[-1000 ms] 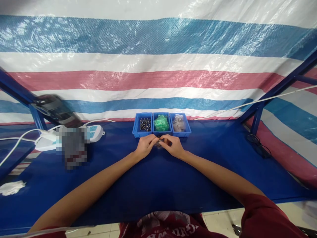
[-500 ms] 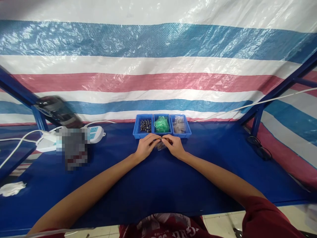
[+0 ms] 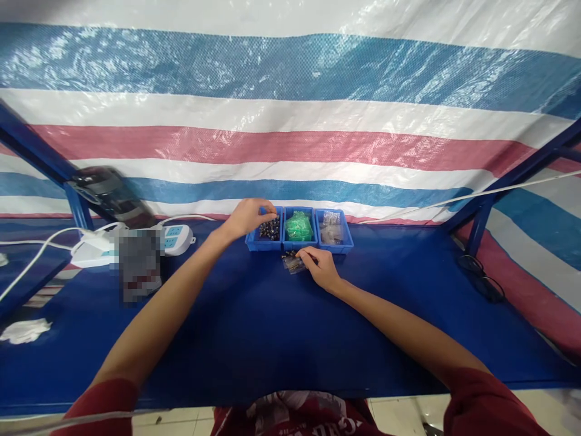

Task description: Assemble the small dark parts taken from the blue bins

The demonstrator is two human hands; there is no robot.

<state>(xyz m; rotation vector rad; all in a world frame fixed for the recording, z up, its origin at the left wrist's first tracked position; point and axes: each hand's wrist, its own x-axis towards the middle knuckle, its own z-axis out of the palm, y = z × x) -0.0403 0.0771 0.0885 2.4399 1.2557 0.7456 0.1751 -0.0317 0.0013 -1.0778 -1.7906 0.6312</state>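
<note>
Three blue bins stand side by side on the blue table. Small dark metallic parts (image 3: 270, 229) fill the left bin (image 3: 264, 246), a green plastic bag (image 3: 299, 226) lies in the middle one, and clear bags (image 3: 331, 230) are in the right one. Over the left bin is my left hand (image 3: 249, 217), its fingers curled with thumb and fingertips close together; what it holds, if anything, is too small to name. My right hand (image 3: 319, 265) pinches at the edge of a small clear bag (image 3: 294, 264) in front of the middle bin, with dark parts at its top; its fingertips are partly hidden.
A white power strip (image 3: 178, 240) with cables and a pixelated dark object (image 3: 138, 263) are on the left, a dark bottle (image 3: 113, 197) behind them. White crumpled material (image 3: 26, 331) lies far left, a black cable (image 3: 481, 278) far right. Striped sheeting (image 3: 290, 148) hangs behind.
My left hand has left the small bag and moved up and left to the bin of dark parts. My right hand has stayed by the bag. The view has shifted slightly.
</note>
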